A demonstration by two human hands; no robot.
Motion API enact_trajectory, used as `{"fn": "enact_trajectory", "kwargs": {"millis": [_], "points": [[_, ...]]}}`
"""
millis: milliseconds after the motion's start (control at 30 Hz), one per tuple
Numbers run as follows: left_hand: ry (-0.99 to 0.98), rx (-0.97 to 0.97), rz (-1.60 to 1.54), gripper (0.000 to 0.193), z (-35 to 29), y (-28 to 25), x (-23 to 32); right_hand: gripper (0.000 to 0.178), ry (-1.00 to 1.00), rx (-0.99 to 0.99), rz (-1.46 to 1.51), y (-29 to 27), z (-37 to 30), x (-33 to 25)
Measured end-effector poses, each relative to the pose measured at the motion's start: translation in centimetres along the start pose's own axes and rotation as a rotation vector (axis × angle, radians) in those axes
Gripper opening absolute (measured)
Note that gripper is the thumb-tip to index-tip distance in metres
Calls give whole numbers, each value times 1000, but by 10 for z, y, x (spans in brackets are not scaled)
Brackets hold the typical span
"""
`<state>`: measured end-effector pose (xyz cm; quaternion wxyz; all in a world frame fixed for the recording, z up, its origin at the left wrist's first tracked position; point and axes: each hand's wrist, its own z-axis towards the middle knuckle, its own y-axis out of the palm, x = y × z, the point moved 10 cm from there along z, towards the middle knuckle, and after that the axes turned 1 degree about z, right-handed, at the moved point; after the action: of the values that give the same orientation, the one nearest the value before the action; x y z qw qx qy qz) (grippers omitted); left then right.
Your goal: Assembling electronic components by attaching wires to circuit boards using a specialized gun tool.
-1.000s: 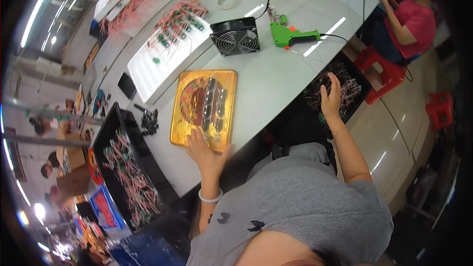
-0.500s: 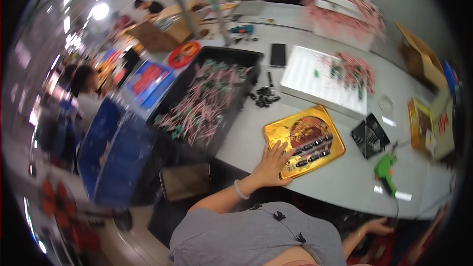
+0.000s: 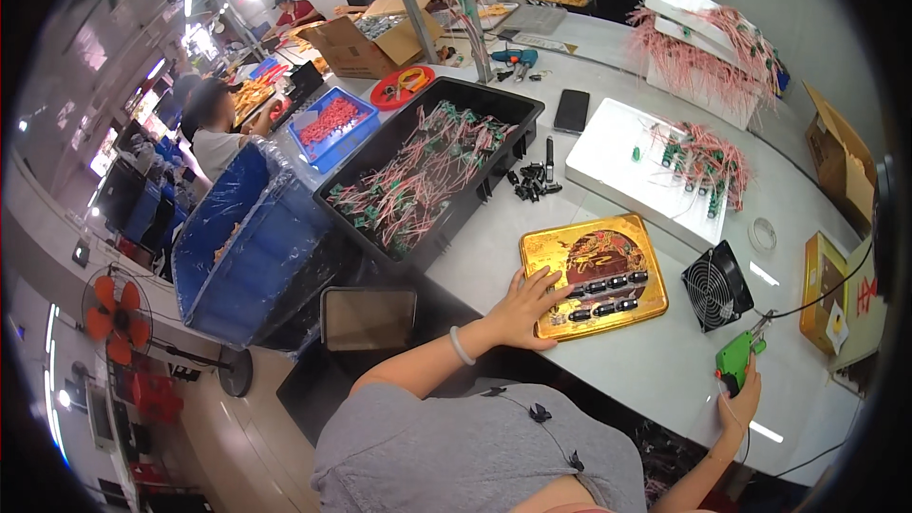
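A gold tin [image 3: 541, 252] with a dark round picture lies on the table before me. On its lid stand two rows of small black cylindrical parts [image 3: 608, 308]. My left hand [image 3: 525, 312] rests at the tin's lower left edge, fingers spread over the lid and holding nothing. To the right, my right hand [image 3: 743, 401] is closed round the handle of a green hot glue gun [image 3: 733, 355], whose nozzle points up and away. Just beyond the gun stands a black square cooling fan [image 3: 714, 289].
A black crate [image 3: 338, 192] of pink-wired green parts sits at left. Behind the tin are a white foam tray [image 3: 608, 147] with similar parts, loose black pieces [image 3: 534, 182] and a phone [image 3: 571, 111]. Cables [image 3: 817, 299] run at right. Co-workers sit at far left.
My right hand has risen from below the table edge to the glue gun and closed on it. The gun has shifted and turned slightly. My left hand stays on the tin.
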<state>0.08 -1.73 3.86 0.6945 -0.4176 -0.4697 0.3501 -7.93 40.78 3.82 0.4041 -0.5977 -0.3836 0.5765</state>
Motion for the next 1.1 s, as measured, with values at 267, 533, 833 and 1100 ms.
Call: {"fn": "enact_trajectory", "kwargs": {"millis": [267, 533, 833, 1100], "points": [[0, -18, -5, 89, -3, 10, -8, 69, -33, 271, 18, 2, -8, -10], [10, 25, -105, 90, -6, 16, -6, 60, -124, 595, 341, -16, -82, 10], [3, 51, -229, 99, -5, 10, -10, 53, -403, 656, 1075, -24, -130, -21], [-9, 38, -208, 97, -2, 14, 0, 63, -449, 393, 1616, -20, -119, -63]]}}
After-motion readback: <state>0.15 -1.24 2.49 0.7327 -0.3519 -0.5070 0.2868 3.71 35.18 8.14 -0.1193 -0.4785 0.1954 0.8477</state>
